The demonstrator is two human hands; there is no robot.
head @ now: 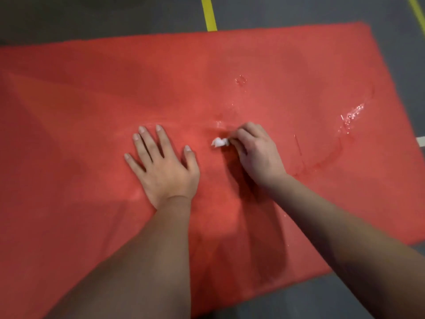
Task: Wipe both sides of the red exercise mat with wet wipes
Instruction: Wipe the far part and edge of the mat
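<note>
The red exercise mat (80,111) lies flat on the floor and fills most of the view. My left hand (163,164) rests flat on its middle, fingers spread and straight. Just to the right, my right hand (255,150) pinches a small crumpled white wet wipe (219,142) against the mat's surface. Wet, shiny streaks (350,116) show on the right part of the mat.
Dark grey floor (92,14) surrounds the mat. A yellow floor line (209,12) runs off behind the mat's far edge, and another yellow line (417,10) crosses the top right corner. A small white strip (421,142) lies at the right edge.
</note>
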